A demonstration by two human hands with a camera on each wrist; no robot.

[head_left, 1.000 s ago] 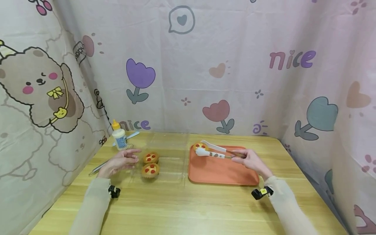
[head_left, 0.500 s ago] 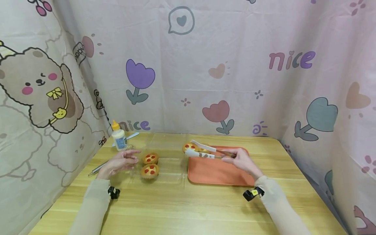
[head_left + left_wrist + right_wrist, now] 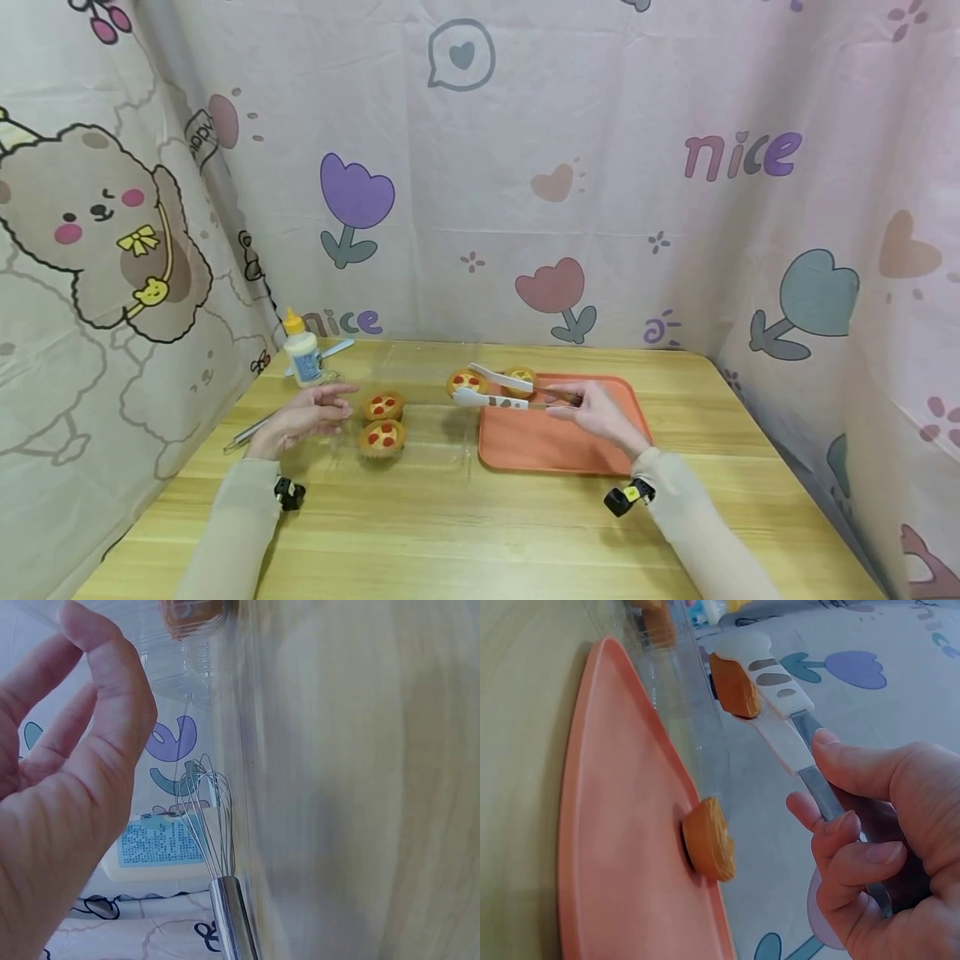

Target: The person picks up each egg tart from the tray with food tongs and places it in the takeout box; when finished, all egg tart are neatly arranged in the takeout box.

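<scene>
My right hand (image 3: 600, 417) grips white-tipped tongs (image 3: 510, 403), which clasp a pizza-topped tart (image 3: 467, 382) above the right side of a clear plastic container (image 3: 442, 457). In the right wrist view, the tongs' tips (image 3: 769, 679) hold the tart (image 3: 736, 686) by its sides, off the tray (image 3: 622, 825). Another tart (image 3: 519, 380) sits at the back of the orange tray (image 3: 562, 442). Two pizza-topped tarts (image 3: 384, 406) (image 3: 382, 437) stand in the container's left part. My left hand (image 3: 303, 419) pinches the container's left edge; its fingertips touch clear plastic in the left wrist view.
A glue-like bottle (image 3: 303, 354) with a yellow cap stands at the back left, beside a light blue utensil (image 3: 339, 347). A metal whisk (image 3: 232, 915) lies by my left hand. Patterned curtains enclose the table's back and sides.
My right hand has moved left with the tongs and the tart, from above the tray to over the container. The tart at the tray's back has come into view. My left hand stays put.
</scene>
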